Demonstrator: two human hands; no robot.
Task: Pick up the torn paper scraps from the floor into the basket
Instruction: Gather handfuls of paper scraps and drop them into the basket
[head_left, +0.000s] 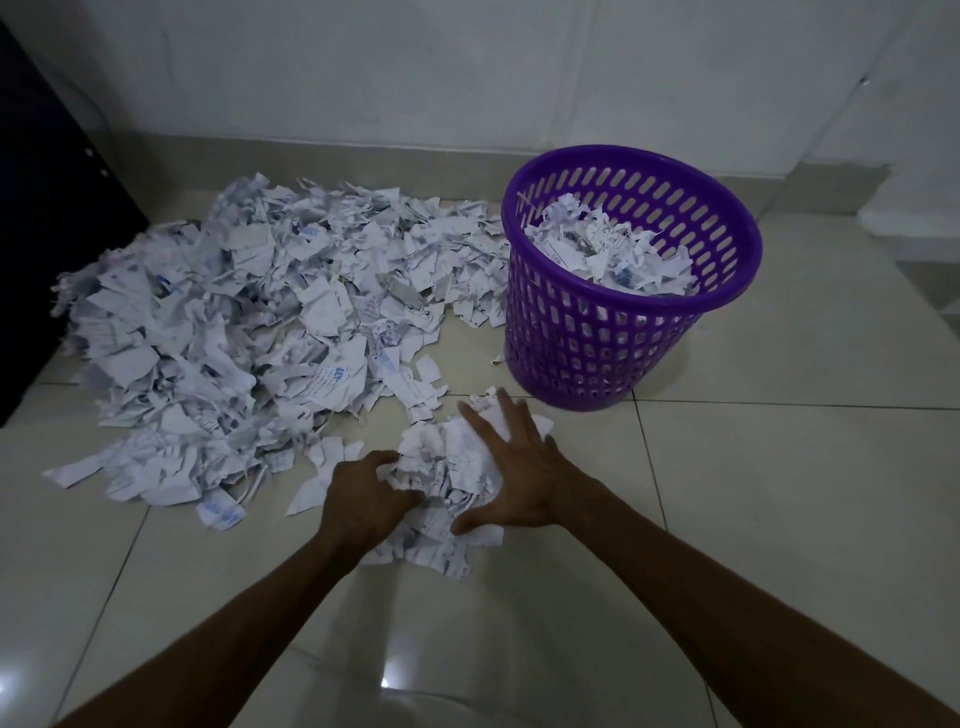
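Floor: glossy pale tiles (753, 519) with dark grout lines, a light glare near the bottom edge.
Room: dim; white wall (415, 67) behind with a grey skirting strip; dark furniture panel (47, 234) at far left.
Big pile: torn paper scraps (249, 332) spread wide on the floor, long axis running left to right, from the dark panel up to the basket's side.
Basket: purple slotted plastic basket (613, 332) upright, mouth up, right of the pile, already part-filled with scraps.
Small heap: bunch of scraps (452, 467) on the tile in front of the basket, between both hands.
Left hand: left hand (363, 499) curled, fingers closing on the heap's left edge.
Right hand: right hand (514, 467) spread flat, fingers splayed, pressing on the heap's right side.
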